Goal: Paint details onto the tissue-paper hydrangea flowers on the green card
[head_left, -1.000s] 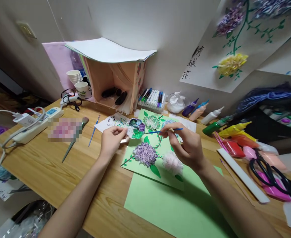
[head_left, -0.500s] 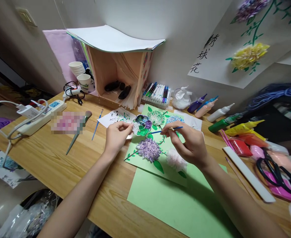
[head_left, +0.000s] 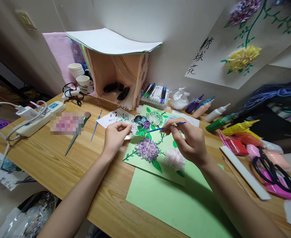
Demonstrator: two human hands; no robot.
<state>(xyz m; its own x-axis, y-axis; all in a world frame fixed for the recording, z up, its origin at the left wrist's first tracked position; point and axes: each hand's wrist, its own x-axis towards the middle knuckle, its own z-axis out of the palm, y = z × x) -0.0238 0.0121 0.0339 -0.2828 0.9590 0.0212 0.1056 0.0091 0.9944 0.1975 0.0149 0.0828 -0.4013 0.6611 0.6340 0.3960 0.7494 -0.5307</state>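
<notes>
My left hand [head_left: 117, 137] pinches the edge of a small round paint palette [head_left: 139, 124], whose wells hold green, purple and dark paint. Between the fingers of my right hand [head_left: 187, 138] is a thin blue paintbrush [head_left: 157, 129], its tip at the green paint on the palette's near right side. Beneath both hands lies a green card [head_left: 140, 158] with raised flowers. A purple flower [head_left: 147, 149], a pale pink flower [head_left: 174, 158] and painted green leaves show on it. My right hand partly hides a blue flower [head_left: 171, 119].
A larger green sheet [head_left: 157, 201] lies under the card. Paint tubes [head_left: 217, 112], clay packets, a white ruler-like strip [head_left: 244, 172] and black scissors [head_left: 271, 175] are at right. Leftward are another blue brush [head_left: 95, 127], a makeup-style brush [head_left: 73, 143] and a power strip [head_left: 43, 117]. Markers [head_left: 155, 94] stand behind.
The brush tip has moved left from beside the palette onto its green paint. My right hand has shifted slightly, and the whole view has turned a little to the right.
</notes>
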